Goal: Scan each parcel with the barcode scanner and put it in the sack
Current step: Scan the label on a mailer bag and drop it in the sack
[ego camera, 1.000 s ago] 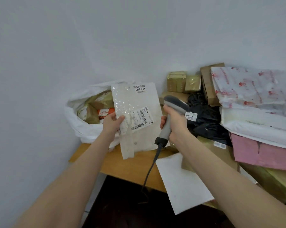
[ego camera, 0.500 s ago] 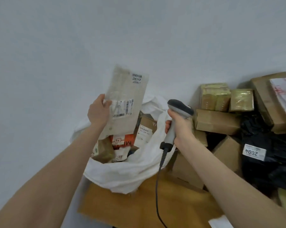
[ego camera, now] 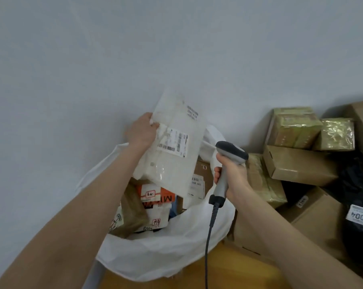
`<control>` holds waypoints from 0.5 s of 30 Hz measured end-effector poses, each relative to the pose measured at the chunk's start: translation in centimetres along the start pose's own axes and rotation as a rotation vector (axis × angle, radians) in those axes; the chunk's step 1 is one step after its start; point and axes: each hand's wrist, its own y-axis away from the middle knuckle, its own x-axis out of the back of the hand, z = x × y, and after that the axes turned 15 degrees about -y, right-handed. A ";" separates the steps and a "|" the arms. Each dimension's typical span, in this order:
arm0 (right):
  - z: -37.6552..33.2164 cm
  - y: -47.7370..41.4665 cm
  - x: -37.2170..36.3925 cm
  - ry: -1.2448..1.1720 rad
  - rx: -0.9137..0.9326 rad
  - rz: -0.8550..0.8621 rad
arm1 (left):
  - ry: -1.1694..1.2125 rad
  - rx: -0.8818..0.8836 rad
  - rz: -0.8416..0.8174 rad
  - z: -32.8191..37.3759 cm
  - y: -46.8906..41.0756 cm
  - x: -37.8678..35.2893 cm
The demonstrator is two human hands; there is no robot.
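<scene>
Head view, looking down over a wooden table (ego camera: 228, 272): grips a pale flat parcel (ego camera: 172, 163) by its upper left edge in the left hand (ego camera: 142, 130), fingers curled over the wrapper, label side to the camera, tilted above the open mouth of the white sack (ego camera: 166, 253). Clasps the grey barcode scanner (ego camera: 230, 152) by its handle in the right hand (ego camera: 233, 179), just right of the parcel and over the sack's rim, cable (ego camera: 207, 243) trailing down across the sack. Shows other parcels (ego camera: 155, 197) already inside the sack, with cardboard boxes (ego camera: 297, 163) and a black bag (ego camera: 358, 184) labelled 2004 stacked against the wall on the right
</scene>
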 end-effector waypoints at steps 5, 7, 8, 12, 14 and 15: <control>0.7 -0.6 -0.7 0.031 -0.023 -0.010 | -0.375 -0.117 -0.224 0.2 5.8 -6.0; 1.0 -1.0 -0.7 0.060 -0.012 -0.020 | -0.432 -0.148 -0.201 0.0 7.7 -8.2; 1.3 -1.3 -0.7 0.077 -0.011 -0.028 | -0.493 -0.220 -0.164 0.1 8.2 -9.1; 2.8 -2.2 -1.0 0.169 0.008 -0.045 | -0.687 -0.496 -0.318 0.3 9.0 -11.6; 3.9 -2.9 -1.1 0.278 0.039 -0.066 | -0.709 -0.482 -0.396 -0.4 8.4 -11.9; 4.4 -3.2 -1.4 0.311 0.056 -0.090 | -0.672 -0.467 -0.393 -0.7 7.7 -11.7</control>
